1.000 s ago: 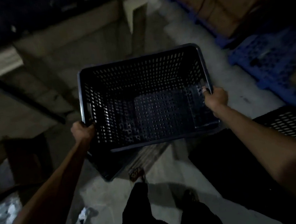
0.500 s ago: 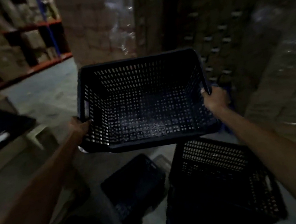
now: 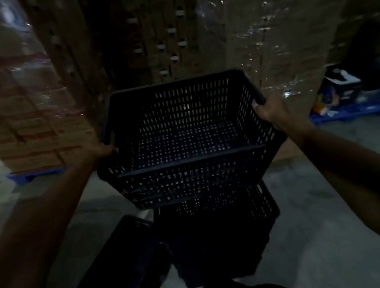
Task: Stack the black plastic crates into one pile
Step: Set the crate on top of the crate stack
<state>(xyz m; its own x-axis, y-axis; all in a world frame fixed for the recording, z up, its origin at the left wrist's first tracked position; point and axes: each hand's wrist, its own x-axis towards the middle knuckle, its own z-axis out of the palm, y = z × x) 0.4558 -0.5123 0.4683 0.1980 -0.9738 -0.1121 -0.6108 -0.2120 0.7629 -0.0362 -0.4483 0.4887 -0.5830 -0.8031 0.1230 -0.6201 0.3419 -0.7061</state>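
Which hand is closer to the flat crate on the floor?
Left. The left hand grips the held crate above the flat crate; the right hand is farther right.

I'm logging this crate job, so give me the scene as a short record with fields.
Setting: dim warehouse, wrapped pallets of boxes behind
Held item: black crate, open side up, empty
Left hand: grips crate's left rim
Right hand: grips crate's right rim
Below: second black crate on the floor, partly under the held one
Also: third dark crate, lower left
Stacked yet: no
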